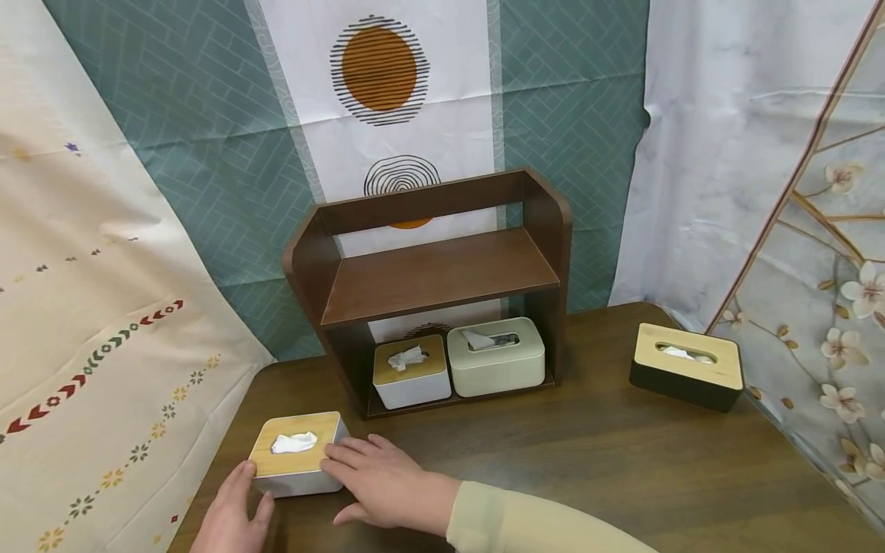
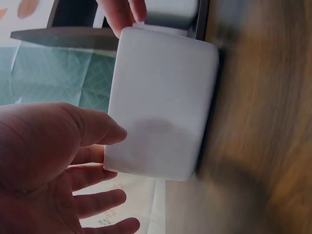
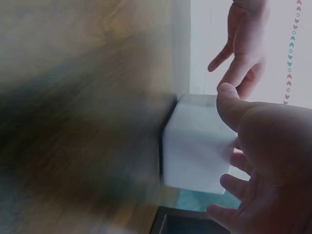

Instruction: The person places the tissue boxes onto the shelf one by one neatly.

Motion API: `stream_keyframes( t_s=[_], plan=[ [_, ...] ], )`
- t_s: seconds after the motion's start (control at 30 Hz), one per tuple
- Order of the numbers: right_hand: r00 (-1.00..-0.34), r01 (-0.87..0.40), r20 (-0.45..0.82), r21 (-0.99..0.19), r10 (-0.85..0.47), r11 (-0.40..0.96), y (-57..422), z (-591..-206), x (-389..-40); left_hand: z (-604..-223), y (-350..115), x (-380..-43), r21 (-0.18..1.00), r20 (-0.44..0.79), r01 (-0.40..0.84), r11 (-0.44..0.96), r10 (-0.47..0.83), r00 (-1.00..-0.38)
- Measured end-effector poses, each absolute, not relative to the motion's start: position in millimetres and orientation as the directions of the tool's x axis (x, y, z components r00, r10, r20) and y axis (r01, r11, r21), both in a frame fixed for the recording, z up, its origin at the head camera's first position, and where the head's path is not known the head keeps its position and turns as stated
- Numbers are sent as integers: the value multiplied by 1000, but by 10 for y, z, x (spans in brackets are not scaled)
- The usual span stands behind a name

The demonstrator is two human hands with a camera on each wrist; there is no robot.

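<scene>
A white tissue box (image 1: 299,483) with a light wooden lid and a white tissue showing in its slot sits on the table's left side. My left hand (image 1: 231,518) is at its left front corner, the index fingertip at the lid's edge. In the left wrist view that hand's thumb (image 2: 105,127) overlaps the box's plain white front, and its other fingers are spread and loosely straight. My right hand (image 1: 387,480) lies at the right side, extended fingertips on the lid's right edge. In the right wrist view its fingers (image 3: 234,186) reach along the white wall.
Behind stands a dark brown two-level shelf (image 1: 442,276). Its lower level holds a white tissue box with wooden lid (image 1: 413,390) and a pale green tissue box (image 1: 498,372). A black tissue box with wooden lid (image 1: 684,384) stands at the table's right. Cloth curtains (image 1: 574,153) surround the table.
</scene>
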State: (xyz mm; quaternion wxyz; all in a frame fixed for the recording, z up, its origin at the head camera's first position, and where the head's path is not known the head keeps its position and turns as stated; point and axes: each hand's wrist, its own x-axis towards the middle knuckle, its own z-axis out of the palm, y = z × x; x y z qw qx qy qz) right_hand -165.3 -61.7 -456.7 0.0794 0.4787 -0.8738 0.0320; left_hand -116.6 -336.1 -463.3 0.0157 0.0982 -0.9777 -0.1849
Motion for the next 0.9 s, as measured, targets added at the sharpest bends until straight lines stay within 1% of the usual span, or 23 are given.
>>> stream_keyframes(
  t_s=[0.23, 0.5, 0.7, 0.9],
  plan=[
    [-540, -835, 173, 13, -824, 550, -417, -4609, -1609, -4639, -3180, -1143, 379, 35, -133, 916, -157, -987],
    [-529, -836, 233, 19, -816, 548, -149, -4614, -1510, -4648, -2949, -1107, 400, 76, -86, 912, -126, -989],
    [-533, -831, 262, 20, -805, 557, 42, -4648, -1480, -4678, -2781, -1092, 403, 151, -30, 915, -99, -984],
    [-562, -823, 226, -63, -796, 564, 189, -4633, -1512, -4663, -2638, -1078, 410, 171, -19, 912, -98, -980]
  ],
)
